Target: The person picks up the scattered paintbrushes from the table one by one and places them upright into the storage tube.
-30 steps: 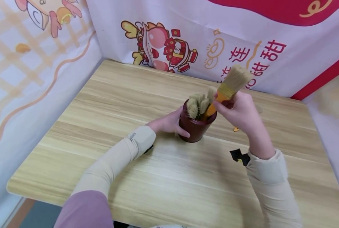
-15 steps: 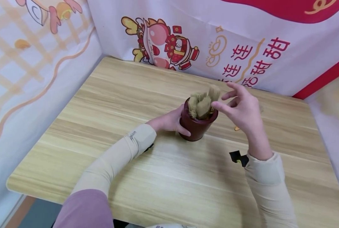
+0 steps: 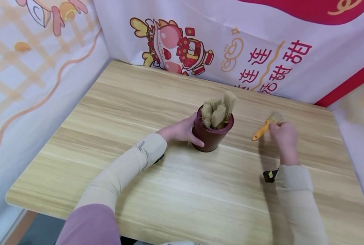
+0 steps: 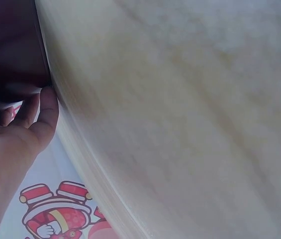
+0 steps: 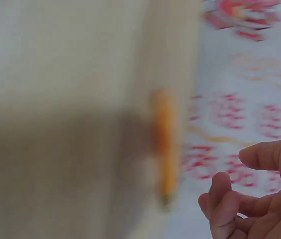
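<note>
My left hand grips the side of a dark red pot in the head view, thumb at the front. Several paintbrushes stand in the pot with pale bristles upward; their handles are mostly hidden. To the pot's right, a paintbrush with an orange handle lies on the table, bristles away from me. Over it hovers my right hand. In the right wrist view that hand's thumb and fingers are apart with nothing between them, and the orange handle is blurred below.
The wooden table carries the pot and the loose paintbrush. A white printed cloth hangs along its back edge. Another patterned cloth covers the left side.
The right hand has let go of a paintbrush, which now stands in the pot. It has then moved right and down to the paintbrush on the table. My left hand stays on the pot.
</note>
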A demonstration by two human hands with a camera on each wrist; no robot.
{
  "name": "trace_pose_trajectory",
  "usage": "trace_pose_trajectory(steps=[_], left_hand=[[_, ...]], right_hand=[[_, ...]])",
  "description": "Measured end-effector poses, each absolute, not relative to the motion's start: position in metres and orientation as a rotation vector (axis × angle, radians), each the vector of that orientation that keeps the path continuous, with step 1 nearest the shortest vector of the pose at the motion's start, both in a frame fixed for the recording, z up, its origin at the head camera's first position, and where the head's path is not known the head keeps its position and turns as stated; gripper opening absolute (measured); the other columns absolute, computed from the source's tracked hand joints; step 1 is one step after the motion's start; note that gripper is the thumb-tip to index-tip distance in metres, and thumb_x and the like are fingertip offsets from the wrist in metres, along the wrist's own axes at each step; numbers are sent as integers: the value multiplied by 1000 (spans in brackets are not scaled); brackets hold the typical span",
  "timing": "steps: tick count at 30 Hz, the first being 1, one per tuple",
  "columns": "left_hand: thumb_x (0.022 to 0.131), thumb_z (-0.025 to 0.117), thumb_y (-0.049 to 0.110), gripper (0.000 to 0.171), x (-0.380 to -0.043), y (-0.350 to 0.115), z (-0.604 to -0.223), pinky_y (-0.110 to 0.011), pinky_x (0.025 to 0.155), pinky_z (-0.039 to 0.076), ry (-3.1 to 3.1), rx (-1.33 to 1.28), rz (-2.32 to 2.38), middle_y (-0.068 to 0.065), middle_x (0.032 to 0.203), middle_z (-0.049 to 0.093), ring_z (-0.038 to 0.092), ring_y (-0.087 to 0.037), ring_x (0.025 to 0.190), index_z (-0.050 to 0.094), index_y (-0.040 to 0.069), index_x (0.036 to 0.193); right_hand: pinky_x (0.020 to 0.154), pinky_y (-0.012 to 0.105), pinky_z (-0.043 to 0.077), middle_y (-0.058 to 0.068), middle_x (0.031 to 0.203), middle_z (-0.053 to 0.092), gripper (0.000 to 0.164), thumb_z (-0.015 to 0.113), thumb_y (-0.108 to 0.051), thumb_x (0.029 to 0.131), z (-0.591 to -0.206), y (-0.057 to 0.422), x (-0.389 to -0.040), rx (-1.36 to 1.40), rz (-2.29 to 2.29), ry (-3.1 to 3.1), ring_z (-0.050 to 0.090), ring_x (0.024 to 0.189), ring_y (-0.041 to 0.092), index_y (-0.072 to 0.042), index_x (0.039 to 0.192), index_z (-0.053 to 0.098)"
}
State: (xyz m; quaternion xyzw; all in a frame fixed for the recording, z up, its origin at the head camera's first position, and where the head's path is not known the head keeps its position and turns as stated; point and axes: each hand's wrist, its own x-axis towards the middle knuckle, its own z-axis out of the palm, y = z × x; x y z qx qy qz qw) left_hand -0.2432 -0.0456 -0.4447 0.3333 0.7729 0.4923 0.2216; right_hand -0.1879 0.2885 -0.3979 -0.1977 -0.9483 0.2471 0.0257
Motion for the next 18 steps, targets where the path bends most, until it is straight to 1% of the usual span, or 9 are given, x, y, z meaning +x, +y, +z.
trace_pose_trajectory(steps=[1,2,4,6,8,10,12,15,18], left_hand=[[64,91,18,121,-243,-45,-445,-32,118,25,2129,922,1367,-3,154,33,33,-15,141,9,20,153],[64,91,17,122,-243,-45,-446,-32,118,25,2124,926,1374,-3,154,33,32,-15,141,8,20,153],[64,91,18,123,-243,-44,-447,-32,119,24,2119,929,1382,-3,155,31,31,-14,142,6,21,154],[65,90,19,125,-243,-45,-446,-32,119,23,2116,934,1379,-2,157,29,29,-14,143,3,22,154],[66,90,20,126,-243,-45,-446,-33,120,22,2120,939,1374,-2,158,27,28,-14,144,1,24,155],[66,90,21,126,-244,-46,-446,-33,120,22,2119,928,1374,-1,158,27,28,-14,144,1,24,155],[66,90,21,125,-244,-46,-444,-34,120,23,2114,924,1381,-1,157,27,28,-14,144,2,25,155],[65,90,20,124,-244,-45,-443,-33,119,24,2113,916,1378,-2,156,30,30,-15,143,4,24,154],[64,91,20,123,-244,-45,-443,-32,119,25,2121,915,1362,-3,155,32,32,-15,142,6,23,154]], right_hand=[[73,47,48,35,104,61,51,43,-32,96,-406,294,-191,-624,706,-2968,58,88,42,15,102,61],[74,49,47,35,101,61,52,42,-34,96,-412,298,-193,-635,668,-2997,56,91,45,14,92,61],[64,45,44,33,93,60,52,40,-37,97,-422,304,-199,-631,610,-3043,55,84,44,7,75,58],[57,42,40,31,87,59,50,40,-38,96,-427,305,-204,-638,576,-3051,55,78,42,0,67,53],[56,40,41,32,93,60,51,39,-40,97,-428,304,-208,-646,569,-3070,55,79,41,1,71,56],[57,41,42,34,98,58,54,39,-44,97,-427,304,-213,-665,550,-3096,55,81,41,5,80,57],[58,42,44,32,100,57,56,40,-47,96,-426,303,-216,-710,551,-3119,54,82,39,7,87,57],[58,42,45,31,99,55,56,45,-47,94,-427,303,-219,-741,519,-3143,54,84,39,8,90,55],[60,43,46,31,101,55,47,49,-40,91,-428,303,-221,-754,493,-3164,56,90,42,7,91,54]])
